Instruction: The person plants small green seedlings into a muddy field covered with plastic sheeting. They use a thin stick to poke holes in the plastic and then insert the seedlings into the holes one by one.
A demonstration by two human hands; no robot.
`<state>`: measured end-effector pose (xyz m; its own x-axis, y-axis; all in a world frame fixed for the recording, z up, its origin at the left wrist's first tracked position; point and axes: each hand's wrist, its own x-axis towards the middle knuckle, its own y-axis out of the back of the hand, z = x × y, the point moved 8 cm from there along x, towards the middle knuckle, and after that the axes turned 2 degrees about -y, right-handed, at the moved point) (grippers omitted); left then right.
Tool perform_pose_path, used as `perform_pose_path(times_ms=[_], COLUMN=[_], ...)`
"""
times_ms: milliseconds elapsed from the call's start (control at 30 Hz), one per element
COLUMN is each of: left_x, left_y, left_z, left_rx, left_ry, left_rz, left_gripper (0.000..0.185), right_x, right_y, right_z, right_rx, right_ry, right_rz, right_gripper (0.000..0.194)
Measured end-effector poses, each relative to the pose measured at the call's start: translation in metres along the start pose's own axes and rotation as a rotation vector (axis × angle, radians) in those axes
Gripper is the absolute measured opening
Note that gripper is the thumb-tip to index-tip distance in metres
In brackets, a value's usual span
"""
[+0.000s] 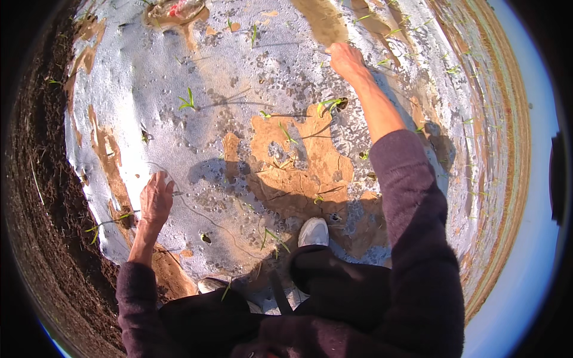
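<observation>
Far out to the right, my right hand [347, 60] is closed in a fist low over the silvery plastic mulch film [147, 89]. A short, thin, dark piece [320, 51] juts from its thumb side; what it belongs to is hidden in the grip. My left hand [156, 199] hovers over or touches the film near its left edge, fingers bent down; whether anything is in them cannot be seen. A leafy green seedling [330, 104] grows beside a dark hole [342, 104] below my right wrist. Another seedling [188, 99] stands between my hands.
Dried mud [322, 147] covers part of the film before my shoe [313, 232]. Several more seedlings [273, 239] poke through holes. Dark loose soil [40, 179] borders the film on the left. A muddy puddle [324, 24] and a crumpled plastic bag [181, 9] lie ahead.
</observation>
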<state>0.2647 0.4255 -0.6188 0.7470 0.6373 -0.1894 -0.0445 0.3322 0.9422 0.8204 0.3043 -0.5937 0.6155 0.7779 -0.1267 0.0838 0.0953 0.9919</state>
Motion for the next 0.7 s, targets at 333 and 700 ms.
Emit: perform_pose_path(times_ms=[333, 700], left_x=[0.000, 0.016], left_y=[-0.008, 0.012], left_z=[0.004, -0.029], left_rx=[0.007, 0.052], left_ry=[-0.038, 0.036], left_rz=[0.019, 0.170], left_gripper=[0.024, 0.031], right_x=[0.011, 0.001], right_y=[0.017, 0.010], right_z=[0.005, 0.030], right_rx=[-0.077, -0.026], right_ry=[-0.159, -0.157], right_rz=[-0.005, -0.087], right_gripper=[0.027, 0.042])
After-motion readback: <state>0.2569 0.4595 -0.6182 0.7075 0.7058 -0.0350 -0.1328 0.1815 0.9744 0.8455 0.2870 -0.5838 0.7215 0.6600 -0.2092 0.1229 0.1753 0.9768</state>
